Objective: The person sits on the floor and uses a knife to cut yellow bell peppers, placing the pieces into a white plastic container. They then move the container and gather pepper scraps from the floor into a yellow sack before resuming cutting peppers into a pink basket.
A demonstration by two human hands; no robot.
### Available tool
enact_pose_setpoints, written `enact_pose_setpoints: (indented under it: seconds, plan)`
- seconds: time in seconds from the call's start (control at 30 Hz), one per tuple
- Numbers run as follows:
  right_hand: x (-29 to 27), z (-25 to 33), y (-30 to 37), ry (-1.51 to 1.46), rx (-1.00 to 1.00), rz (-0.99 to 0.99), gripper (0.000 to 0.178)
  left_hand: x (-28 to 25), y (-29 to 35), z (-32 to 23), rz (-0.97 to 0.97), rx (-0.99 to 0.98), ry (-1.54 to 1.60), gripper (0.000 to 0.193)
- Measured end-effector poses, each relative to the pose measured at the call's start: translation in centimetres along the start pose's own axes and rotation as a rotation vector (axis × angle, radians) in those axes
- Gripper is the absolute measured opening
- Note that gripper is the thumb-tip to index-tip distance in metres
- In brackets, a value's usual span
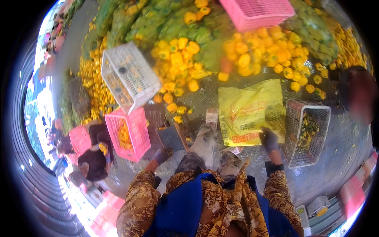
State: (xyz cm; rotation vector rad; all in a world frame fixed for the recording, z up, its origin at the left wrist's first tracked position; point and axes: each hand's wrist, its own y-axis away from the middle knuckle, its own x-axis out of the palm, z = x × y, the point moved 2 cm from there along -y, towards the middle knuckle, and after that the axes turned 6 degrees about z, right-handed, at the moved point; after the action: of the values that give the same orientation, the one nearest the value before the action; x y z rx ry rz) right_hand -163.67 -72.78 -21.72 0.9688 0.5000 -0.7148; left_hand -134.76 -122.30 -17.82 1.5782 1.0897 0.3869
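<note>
A flat yellow woven sack [252, 104] with red and dark print lies spread on the wet floor in front of my feet. Over its lower right edge is my right hand [269, 139], gloved, with its fingers apart; whether they touch the sack I cannot make out. My left hand [163, 155], also gloved, hangs beside my knee with fingers loosely bent and nothing visible in them. Closest to it is a low stool with a dark seat [172, 137]. Just left of that stands a pink crate [141, 136] with some yellow peppers inside.
Loose yellow peppers [177, 59] lie heaped ahead, with green mesh sacks [166, 25] behind. A white crate [138, 79] sits tilted against the pink one. Another white crate [290, 134] holds green scraps at right. A pink crate [260, 12] is at the top; a person [92, 164] is at left.
</note>
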Motion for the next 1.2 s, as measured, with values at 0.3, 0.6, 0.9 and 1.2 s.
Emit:
enact_pose_setpoints:
  seconds: [0.3,0.6,0.9,1.2]
  plan:
    - [6.3,-13.5,7.4,-0.076,0.153,-0.056,0.035,-4.4,1.9,-10.3,-0.08,0.201,0.039,0.036]
    - [7.3,-10.4,12.5,-0.292,0.274,0.12,0.037,-10.8,5.6,-20.0,0.018,0.051,-0.18,0.031]
    - [21.5,-24.7,7.0,-0.05,0.387,-0.084,0.034,-18.8,-29.1,-48.7,-0.222,0.642,-0.138,0.047]
    - [3.0,-1.9,-11.8,-0.397,0.131,-0.164,0.029,-26.5,-43.4,-62.5,-0.411,0.634,0.615,0.096]
